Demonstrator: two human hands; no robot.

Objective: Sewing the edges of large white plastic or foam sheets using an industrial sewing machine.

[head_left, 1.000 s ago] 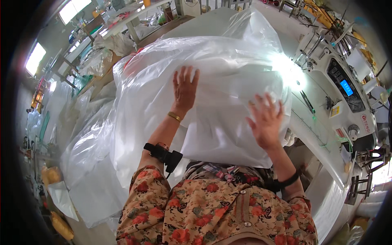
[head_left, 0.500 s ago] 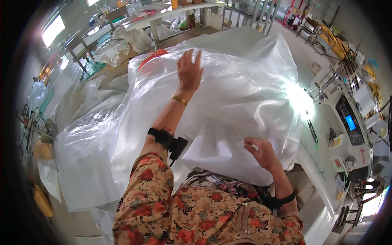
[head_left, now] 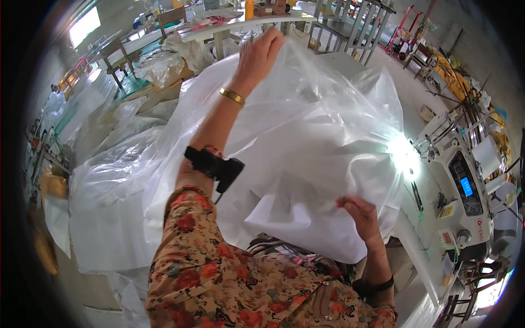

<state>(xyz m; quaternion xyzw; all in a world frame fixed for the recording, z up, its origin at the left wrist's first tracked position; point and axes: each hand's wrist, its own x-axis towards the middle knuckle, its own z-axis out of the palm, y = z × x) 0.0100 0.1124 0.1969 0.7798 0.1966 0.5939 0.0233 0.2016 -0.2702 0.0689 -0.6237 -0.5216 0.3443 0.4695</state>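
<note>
Centre stage, the big clear plastic sheet (head_left: 306, 136) sprawls across the bench (head_left: 413, 224) and hangs down toward the person's lap, creased and glinting, with a smooth white fold (head_left: 279, 216) along its near edge. Up at the far side, the left hand (head_left: 261, 59) is clenched on the film, which rises in a taut peak from those bunched fingers! Lower down, the right hand (head_left: 362, 217) hovers by the near part, fingers curled inward; the tips are blurred, so one cannot tell whether they grasp the film. The step in hand looks like raising and spreading the loose plastic, far edge first. What the next move calls for, by the look of it, is a firm pinch on the left, a steadying right hand at the near fold, and slack drawn out evenly.

Just off the sheet's right edge, the lamp (head_left: 404, 154) blazes at the sewing machine (head_left: 445, 218), dark snips (head_left: 416, 195) lying beside it. Out to the left, more crumpled plastic (head_left: 112, 183) spreads in a heap; beyond that, a wooden chair (head_left: 116, 59), and on a far table, an orange bottle (head_left: 249, 10).
</note>
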